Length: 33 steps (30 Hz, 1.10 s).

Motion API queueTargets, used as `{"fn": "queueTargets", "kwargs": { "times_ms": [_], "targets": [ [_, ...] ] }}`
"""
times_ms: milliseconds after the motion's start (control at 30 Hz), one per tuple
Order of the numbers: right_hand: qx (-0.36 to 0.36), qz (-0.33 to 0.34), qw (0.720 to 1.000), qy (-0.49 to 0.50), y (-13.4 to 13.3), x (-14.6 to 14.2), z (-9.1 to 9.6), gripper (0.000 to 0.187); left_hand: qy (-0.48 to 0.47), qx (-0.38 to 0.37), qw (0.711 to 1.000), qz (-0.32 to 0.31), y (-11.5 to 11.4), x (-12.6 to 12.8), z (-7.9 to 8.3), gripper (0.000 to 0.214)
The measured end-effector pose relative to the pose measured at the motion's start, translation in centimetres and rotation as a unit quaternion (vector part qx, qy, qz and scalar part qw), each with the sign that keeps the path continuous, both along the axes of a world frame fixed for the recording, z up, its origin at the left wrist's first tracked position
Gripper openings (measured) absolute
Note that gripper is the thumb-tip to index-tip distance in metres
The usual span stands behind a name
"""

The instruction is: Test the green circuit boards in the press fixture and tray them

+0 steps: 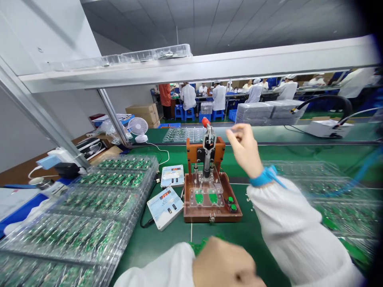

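A test fixture with a brown wooden base stands in the middle of the bench. Its upright toggle clamp has a red handle tip. Two small green circuit boards lie under the clear plate. Just right of the clamp, my right hand is raised, fingers loosely bent and apart, holding nothing visible; a blue wrist strap circles its wrist. My left hand, blurred, is curled low in front of the fixture. Green boards show beside it; whatever it holds is hidden.
Clear trays of circuit boards are stacked at left, with more trays at right. Two meters with red displays sit left of the fixture. A small fan stands behind. A shelf beam crosses above; people work beyond.
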State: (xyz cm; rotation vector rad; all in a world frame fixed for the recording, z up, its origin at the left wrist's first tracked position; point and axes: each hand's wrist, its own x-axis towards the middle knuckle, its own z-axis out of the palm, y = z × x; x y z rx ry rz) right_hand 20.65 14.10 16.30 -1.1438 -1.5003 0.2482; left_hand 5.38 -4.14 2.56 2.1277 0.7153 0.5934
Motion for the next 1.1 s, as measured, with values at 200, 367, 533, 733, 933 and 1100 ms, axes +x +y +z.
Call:
{"fn": "queueTargets", "kwargs": {
  "times_ms": [200,367,533,733,933,1100],
  "targets": [
    [-0.064,0.039,0.993,-0.090,-5.8,1.0,-11.0,0.022,-0.046,0.188,0.905,0.379,6.6,-7.4,0.6,0.016],
    [-0.092,0.067,0.978,-0.172,-8.4,-1.0,-14.2,0.025,0.025,0.205,0.904,0.374,8.4,-7.7,-1.3,0.033],
    [-0.107,0.074,0.975,-0.183,-8.3,-1.2,-13.7,0.020,-0.021,0.183,0.910,0.373,8.5,-6.7,-2.1,0.027],
    [-0.215,0.173,0.961,0.016,-9.8,-0.6,-13.3,0.020,-0.083,0.146,0.894,0.416,6.5,-7.0,-1.4,0.016],
    [-0.310,0.265,0.898,0.163,-12.1,-1.2,-13.5,0.023,-0.071,0.145,0.904,0.397,3.7,-6.2,-2.4,0.021],
    [-0.321,0.249,0.889,0.209,-14.4,-1.2,-13.3,0.015,-0.074,0.222,0.911,0.339,3.5,-6.8,-3.7,0.028]
  ]
}}
